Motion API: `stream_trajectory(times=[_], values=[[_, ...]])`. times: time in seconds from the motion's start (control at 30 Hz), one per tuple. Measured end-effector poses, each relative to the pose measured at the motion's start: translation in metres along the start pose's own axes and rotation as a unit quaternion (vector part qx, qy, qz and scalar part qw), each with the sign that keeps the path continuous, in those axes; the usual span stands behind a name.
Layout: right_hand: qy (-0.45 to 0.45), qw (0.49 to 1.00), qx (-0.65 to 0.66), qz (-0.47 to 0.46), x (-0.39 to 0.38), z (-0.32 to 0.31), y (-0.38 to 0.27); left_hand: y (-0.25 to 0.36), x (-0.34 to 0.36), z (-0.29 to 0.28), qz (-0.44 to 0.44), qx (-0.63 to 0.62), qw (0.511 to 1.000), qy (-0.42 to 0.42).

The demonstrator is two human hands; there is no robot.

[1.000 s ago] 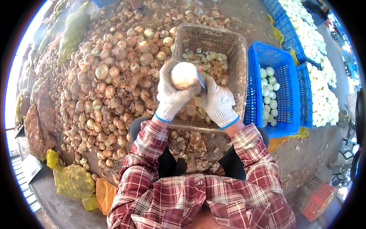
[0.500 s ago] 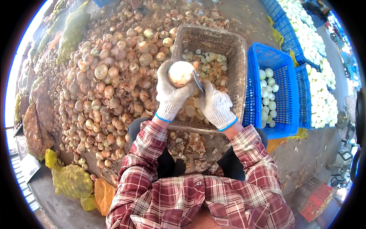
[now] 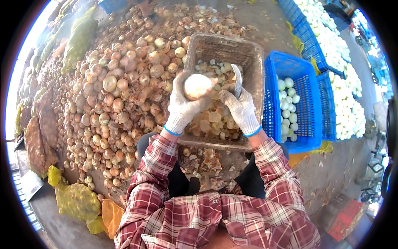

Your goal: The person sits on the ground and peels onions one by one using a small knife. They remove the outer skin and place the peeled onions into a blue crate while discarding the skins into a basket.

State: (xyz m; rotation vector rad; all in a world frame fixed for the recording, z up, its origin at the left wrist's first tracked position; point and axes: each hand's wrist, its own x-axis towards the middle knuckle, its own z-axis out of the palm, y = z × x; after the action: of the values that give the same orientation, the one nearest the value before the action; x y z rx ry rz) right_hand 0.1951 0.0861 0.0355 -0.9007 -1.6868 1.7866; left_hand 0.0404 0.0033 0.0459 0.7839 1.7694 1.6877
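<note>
Pale, round, partly peeled onion, clasped in the fingers of the gloved left hand, held above the grey woven-plastic basket of peelings. Gloved right hand, at 3 o'clock of the onion, grips a curved metal blade. Heap of brown unpeeled onions at 9 o'clock; blue plastic crate of white peeled onions at 3 o'clock.

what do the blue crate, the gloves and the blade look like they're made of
Blue crate: looks like moulded plastic, with a regular lattice wall and an even, bright colour. Gloves, on the left hand and right hand: seemingly knitted fabric, off-white, with blue cuffs. Blade: probably metal, grey with a dull sheen.
</note>
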Motion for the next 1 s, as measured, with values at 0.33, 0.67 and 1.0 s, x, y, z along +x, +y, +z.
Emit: stream_trajectory(times=[0.33, 0.67, 1.0], values=[[0.017, 0.996, -0.05, -0.072, 0.021, -0.004, 0.012, -0.02, 0.002, -0.007, -0.052, -0.078, 0.983, -0.156], [0.1, 0.984, -0.127, 0.069, 0.028, -0.01, -0.014, -0.049, 0.005, -0.009, -0.176, -0.49, 0.841, -0.146], [0.017, 0.832, -0.505, -0.231, 0.003, 0.013, -0.011, -0.051, 0.018, -0.018, -0.028, -0.395, 0.9, -0.183]])
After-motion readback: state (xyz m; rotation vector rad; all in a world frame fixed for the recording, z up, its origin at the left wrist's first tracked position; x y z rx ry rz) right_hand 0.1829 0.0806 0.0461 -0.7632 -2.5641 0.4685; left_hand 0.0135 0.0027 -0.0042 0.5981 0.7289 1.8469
